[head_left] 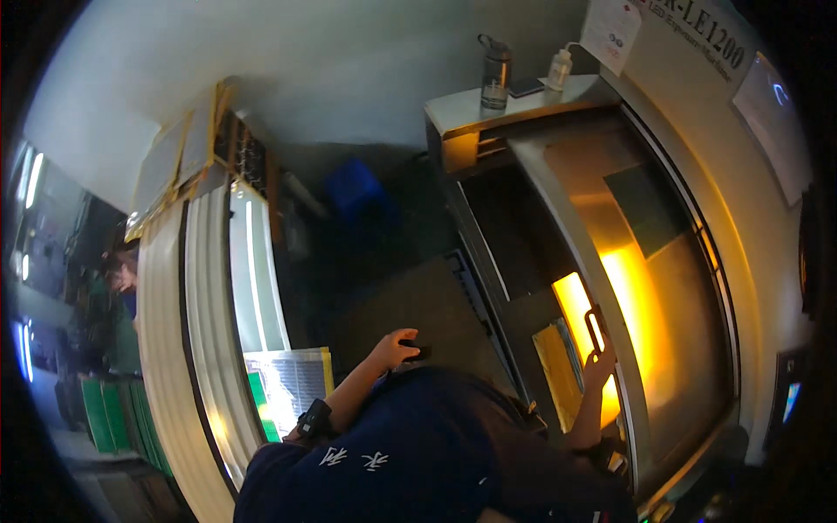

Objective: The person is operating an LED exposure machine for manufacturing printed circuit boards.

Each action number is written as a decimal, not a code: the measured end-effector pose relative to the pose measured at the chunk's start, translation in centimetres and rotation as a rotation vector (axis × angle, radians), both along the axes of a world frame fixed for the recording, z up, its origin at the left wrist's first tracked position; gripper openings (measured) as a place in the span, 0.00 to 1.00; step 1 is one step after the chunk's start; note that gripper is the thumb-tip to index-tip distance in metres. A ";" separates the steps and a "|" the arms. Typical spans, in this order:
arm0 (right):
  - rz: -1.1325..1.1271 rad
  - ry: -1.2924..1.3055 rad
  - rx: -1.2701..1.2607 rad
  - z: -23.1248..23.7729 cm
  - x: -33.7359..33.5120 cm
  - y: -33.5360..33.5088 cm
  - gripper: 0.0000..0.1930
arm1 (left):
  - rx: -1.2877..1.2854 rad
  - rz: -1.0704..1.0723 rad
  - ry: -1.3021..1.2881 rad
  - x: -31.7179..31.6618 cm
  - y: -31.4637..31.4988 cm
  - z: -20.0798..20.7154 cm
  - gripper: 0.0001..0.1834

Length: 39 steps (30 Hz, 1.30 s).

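Observation:
My right hand (599, 370) is closed at the lower end of a black handle (595, 329) on the pale frame (571, 218) of a large exposure machine. Yellow light glows behind that frame and lies across the metal surface (702, 349) to its right. In front of my body, my left hand (394, 349) is raised with its fingers curled round a small black object (420, 353), whose kind I cannot make out. A dark green panel (645, 209) shows within the machine, and a yellow-brown board (558, 370) lies beside my right forearm.
A dark drinking bottle (495, 74) and a white squeeze bottle (560, 68) stand on the machine's ledge. At left are a white ribbed partition (166, 331), a yellow-edged panel (301, 379) and green boards (109, 417). Another person (124, 272) is beyond. A blue stool-like object (356, 187) sits behind.

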State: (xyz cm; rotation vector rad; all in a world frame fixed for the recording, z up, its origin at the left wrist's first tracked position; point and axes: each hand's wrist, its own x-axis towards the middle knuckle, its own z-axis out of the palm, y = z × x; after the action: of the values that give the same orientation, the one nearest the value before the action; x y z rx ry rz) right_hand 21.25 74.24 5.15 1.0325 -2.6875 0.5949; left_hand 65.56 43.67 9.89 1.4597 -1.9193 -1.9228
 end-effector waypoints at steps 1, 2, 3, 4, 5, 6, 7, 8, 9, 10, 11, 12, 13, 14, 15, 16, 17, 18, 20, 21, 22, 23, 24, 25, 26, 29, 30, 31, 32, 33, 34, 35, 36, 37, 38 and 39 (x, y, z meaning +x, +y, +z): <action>-0.041 -0.125 0.017 -1.4 -0.2 -1.0 0.22 | 0.008 -0.020 0.013 0.9 -0.8 -0.3 0.32; -0.081 -0.204 0.157 -3.6 -0.5 -0.7 0.21 | 0.007 -0.001 0.020 1.8 -1.8 -0.5 0.32; -0.114 -0.287 0.296 -5.4 0.2 -0.1 0.21 | 0.005 0.027 0.025 2.8 -2.9 -0.7 0.32; -0.186 -0.422 0.433 -5.8 1.4 -0.5 0.24 | 0.105 0.089 0.041 3.2 -3.6 0.0 0.31; -0.232 -0.415 0.435 -6.7 3.2 0.4 0.25 | 0.112 0.082 0.060 3.8 -4.9 -0.7 0.31; -0.265 -0.405 0.443 -7.0 4.5 0.3 0.26 | -0.008 -0.031 0.023 4.5 -6.0 -2.0 0.31; -0.259 -0.509 0.491 -4.8 6.3 -1.9 0.28 | -0.132 -0.123 -0.027 5.6 -6.7 -2.7 0.31; -0.252 -0.615 0.548 -1.5 9.1 -4.6 0.31 | -0.120 -0.090 -0.024 7.2 -7.3 -3.0 0.31; -0.283 -0.602 0.558 -1.2 10.3 -3.4 0.31 | -0.207 -0.191 -0.071 7.5 -8.6 -2.8 0.31; -0.265 -0.587 0.517 -1.4 11.7 -2.9 0.28 | -0.298 -0.277 -0.122 8.0 -9.7 -2.8 0.32; -0.248 -0.574 0.476 -1.4 12.9 -2.0 0.27 | -0.285 -0.287 -0.110 8.5 -10.4 -3.1 0.32; -0.354 -0.601 0.489 -1.2 13.4 -1.6 0.25 | -0.308 -0.331 -0.149 9.2 -11.5 -3.4 0.32; -0.288 -0.518 0.483 -0.8 12.9 -0.1 0.24 | -0.330 -0.387 -0.189 9.8 -12.5 -3.8 0.33; -0.225 -0.440 0.472 0.0 12.9 1.5 0.23 | -0.328 -0.410 -0.190 10.1 -13.5 -4.5 0.33; -0.160 -0.382 0.359 4.3 14.2 -1.0 0.20 | -0.285 -0.423 -0.238 11.1 -14.0 -5.6 0.33; -0.333 -0.411 0.469 7.3 14.0 -0.6 0.29 | -0.245 -0.463 -0.268 11.3 -14.6 -6.7 0.34; -0.309 -0.325 0.422 11.8 15.1 -2.1 0.25 | -0.241 -0.494 -0.275 11.5 -14.8 -7.9 0.34; -0.285 -0.237 0.378 16.4 15.5 -3.8 0.21 | -0.247 -0.495 -0.292 11.6 -14.9 -9.1 0.33; -0.377 -0.243 0.291 21.2 14.4 -3.1 0.16 | -0.264 -0.543 -0.306 10.8 -15.1 -11.5 0.33; -0.457 -0.095 0.308 25.6 15.9 -7.0 0.17 | -0.215 -0.559 -0.333 10.6 -15.0 -12.6 0.33; -0.396 0.070 0.200 25.7 14.6 -4.7 0.17 | -0.165 -0.586 -0.346 9.6 -15.0 -13.4 0.34; -0.514 0.147 0.208 27.1 14.3 -5.1 0.17 | -0.168 -0.616 -0.352 8.7 -14.8 -13.9 0.34; -0.556 0.404 0.264 26.9 13.1 -3.7 0.16 | -0.131 -0.649 -0.381 7.4 -14.7 -14.2 0.34; -0.582 0.394 0.270 27.2 11.9 -2.6 0.16 | -0.092 -0.677 -0.414 6.3 -14.6 -14.2 0.34; -0.513 0.575 0.239 28.1 10.6 -1.5 0.15 | -0.099 -0.703 -0.420 5.1 -14.4 -14.3 0.34; -0.398 0.910 0.194 31.8 8.3 -1.1 0.15 | -0.066 -0.787 -0.470 0.8 -14.0 -14.4 0.34; -0.316 1.078 0.174 33.1 7.6 -1.5 0.16 | -0.095 -0.792 -0.435 -0.6 -14.0 -14.9 0.33; -0.350 1.075 0.186 34.1 7.3 -1.5 0.16 | -0.122 -0.807 -0.392 -2.6 -14.1 -14.9 0.33; -0.335 1.135 0.181 34.9 7.0 -1.4 0.16 | -0.136 -0.839 -0.394 -4.5 -14.5 -14.8 0.33; -0.310 1.182 0.153 34.5 6.2 -1.3 0.16 | -0.162 -0.754 -0.346 -6.0 -14.9 -14.3 0.32; -0.294 1.229 0.150 35.5 5.9 -1.5 0.15 | -0.178 -0.693 -0.280 -8.5 -15.2 -13.4 0.31; -0.329 1.221 0.167 36.0 5.5 -1.1 0.15 | -0.189 -0.728 -0.285 -11.2 -15.5 -12.5 0.31; -0.305 1.280 0.179 36.3 4.8 -0.8 0.14 | -0.222 -0.677 -0.206 -14.1 -15.9 -11.4 0.30; -0.282 1.337 0.197 36.9 4.5 -0.4 0.14 | -0.252 -0.630 -0.125 -16.8 -16.2 -10.5 0.29; -0.191 1.243 0.181 37.7 4.2 0.1 0.15 | -0.269 -0.562 -0.033 -18.9 -16.6 -10.0 0.27; -0.225 1.228 0.194 38.1 3.6 0.2 0.15 | -0.279 -0.507 0.062 -21.3 -17.0 -9.4 0.25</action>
State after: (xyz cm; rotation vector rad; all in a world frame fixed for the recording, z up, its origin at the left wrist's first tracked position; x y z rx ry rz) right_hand 24.89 74.41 43.21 0.7232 -1.6998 -0.3049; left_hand 44.24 26.68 0.44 0.8892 -2.5832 -1.7229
